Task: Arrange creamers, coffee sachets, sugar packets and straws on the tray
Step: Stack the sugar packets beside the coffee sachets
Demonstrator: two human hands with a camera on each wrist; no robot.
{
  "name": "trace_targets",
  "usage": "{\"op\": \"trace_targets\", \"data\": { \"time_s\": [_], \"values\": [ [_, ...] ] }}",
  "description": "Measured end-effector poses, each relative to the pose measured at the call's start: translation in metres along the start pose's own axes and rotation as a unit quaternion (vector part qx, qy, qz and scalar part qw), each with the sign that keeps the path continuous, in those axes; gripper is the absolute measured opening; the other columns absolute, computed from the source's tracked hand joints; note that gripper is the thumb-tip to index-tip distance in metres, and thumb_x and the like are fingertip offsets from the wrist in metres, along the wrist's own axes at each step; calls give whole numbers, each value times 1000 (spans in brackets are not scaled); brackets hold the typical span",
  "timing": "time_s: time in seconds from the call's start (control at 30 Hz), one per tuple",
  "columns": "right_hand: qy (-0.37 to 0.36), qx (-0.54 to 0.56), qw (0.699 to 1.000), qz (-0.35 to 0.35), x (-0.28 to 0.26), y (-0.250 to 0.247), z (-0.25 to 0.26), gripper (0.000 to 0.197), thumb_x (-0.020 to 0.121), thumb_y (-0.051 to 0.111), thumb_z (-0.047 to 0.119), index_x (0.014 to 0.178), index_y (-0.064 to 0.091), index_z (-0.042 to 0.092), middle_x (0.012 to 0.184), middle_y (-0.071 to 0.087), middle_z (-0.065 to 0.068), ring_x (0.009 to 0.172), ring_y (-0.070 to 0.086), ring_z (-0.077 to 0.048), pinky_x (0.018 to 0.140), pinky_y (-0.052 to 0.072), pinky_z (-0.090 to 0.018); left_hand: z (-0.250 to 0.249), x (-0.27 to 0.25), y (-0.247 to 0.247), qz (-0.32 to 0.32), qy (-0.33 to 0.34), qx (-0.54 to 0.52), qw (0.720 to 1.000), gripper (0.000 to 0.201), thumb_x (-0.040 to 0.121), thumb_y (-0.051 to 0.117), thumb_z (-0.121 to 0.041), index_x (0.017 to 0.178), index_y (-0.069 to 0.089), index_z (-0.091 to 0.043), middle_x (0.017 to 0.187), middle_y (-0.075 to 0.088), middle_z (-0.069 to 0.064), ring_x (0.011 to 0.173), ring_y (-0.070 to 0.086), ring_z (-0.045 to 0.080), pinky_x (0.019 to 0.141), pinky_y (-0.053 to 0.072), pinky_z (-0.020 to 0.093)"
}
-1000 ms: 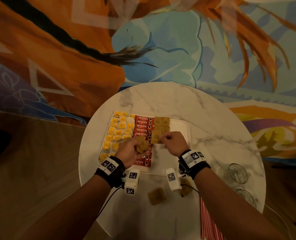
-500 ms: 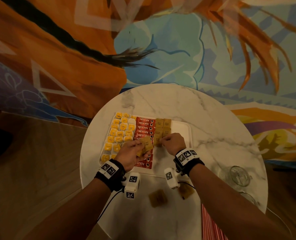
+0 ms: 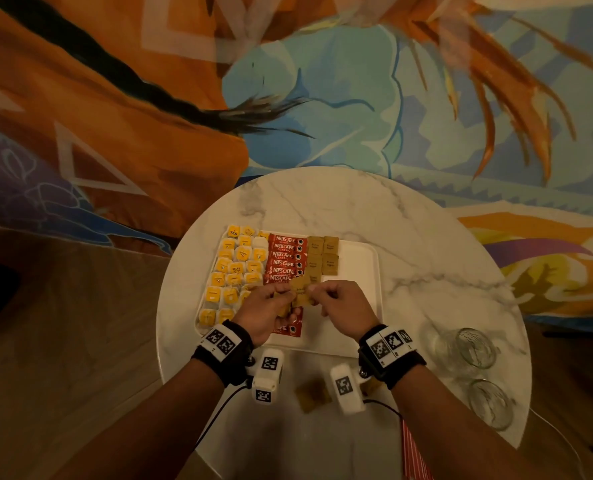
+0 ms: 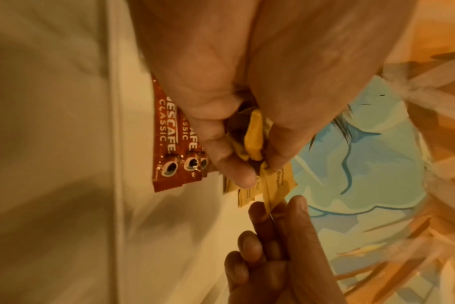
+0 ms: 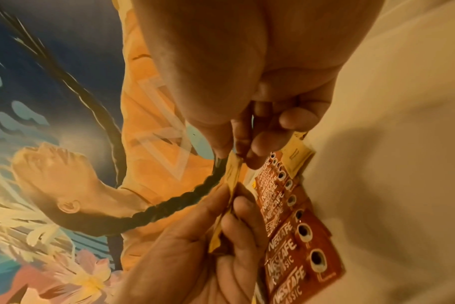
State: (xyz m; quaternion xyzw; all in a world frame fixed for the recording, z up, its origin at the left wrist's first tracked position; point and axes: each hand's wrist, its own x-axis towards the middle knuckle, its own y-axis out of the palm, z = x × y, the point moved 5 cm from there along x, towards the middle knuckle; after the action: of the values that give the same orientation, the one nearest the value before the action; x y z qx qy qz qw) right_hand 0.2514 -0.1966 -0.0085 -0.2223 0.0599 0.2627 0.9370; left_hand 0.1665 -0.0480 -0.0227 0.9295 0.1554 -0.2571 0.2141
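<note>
A white tray (image 3: 357, 261) holds yellow creamer packs (image 3: 236, 268), red coffee sachets (image 3: 284, 258) and brown sugar packets (image 3: 323, 254) in columns. Above the tray's near half, my left hand (image 3: 286, 297) grips a small bunch of brown sugar packets (image 4: 252, 139). My right hand (image 3: 314, 292) pinches the far edge of one sugar packet (image 3: 302, 292) that sticks out of that bunch. In the right wrist view, thumb and forefinger pinch the packet's (image 5: 234, 166) top. The left hand (image 5: 208, 236) grips it below. Red-striped straws (image 3: 413, 455) lie at the table's near edge.
Two loose sugar packets (image 3: 312, 393) lie on the round marble table (image 3: 409, 237) in front of the tray, partly under the wrist cameras. Two clear glasses (image 3: 475, 348) stand at the right near the table edge. The tray's right part is bare.
My right hand came back from the sugar column on the tray to my left hand. It now pinches a packet that the left hand has raised out of its bunch.
</note>
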Motion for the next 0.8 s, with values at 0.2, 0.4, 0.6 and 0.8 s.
{"op": "trace_targets", "data": {
  "time_s": [0.2, 0.4, 0.6, 0.8],
  "values": [
    [6, 32, 999, -11, -11, 5, -9, 11, 93, 70, 21, 85, 76, 16, 80, 75, -6, 56, 59, 1, 59, 50, -18, 5, -2, 0, -2, 5, 1, 1000, 17, 97, 60, -4, 112, 67, -3, 95, 70, 13, 71, 65, 19, 66, 55, 29],
    [31, -2, 998, -51, 1, -12, -10, 18, 95, 66, 24, 82, 76, 17, 76, 74, 3, 57, 60, -1, 58, 48, -15, 6, -1, -3, -8, -14, -66, 998, 31, 93, 57, 6, 122, 60, -4, 116, 69, 22, 94, 69, 36, 81, 58, 42],
    [80, -79, 990, -90, 28, -32, -29, 22, 94, 65, 30, 75, 74, 26, 70, 70, 8, 67, 63, -12, 62, 47, -25, 4, 0, -3, 24, -19, -88, 996, 48, 90, 47, 18, 130, 57, -6, 125, 65, 23, 111, 67, 41, 83, 59, 43],
    [127, -149, 976, -98, 38, -36, -45, 28, 91, 68, 34, 67, 72, 19, 68, 70, -2, 65, 63, -20, 55, 43, -25, 3, -2, -1, 31, -14, -86, 996, 40, 95, 54, 10, 128, 54, -12, 123, 69, 18, 106, 69, 35, 81, 58, 39]
  ]
}}
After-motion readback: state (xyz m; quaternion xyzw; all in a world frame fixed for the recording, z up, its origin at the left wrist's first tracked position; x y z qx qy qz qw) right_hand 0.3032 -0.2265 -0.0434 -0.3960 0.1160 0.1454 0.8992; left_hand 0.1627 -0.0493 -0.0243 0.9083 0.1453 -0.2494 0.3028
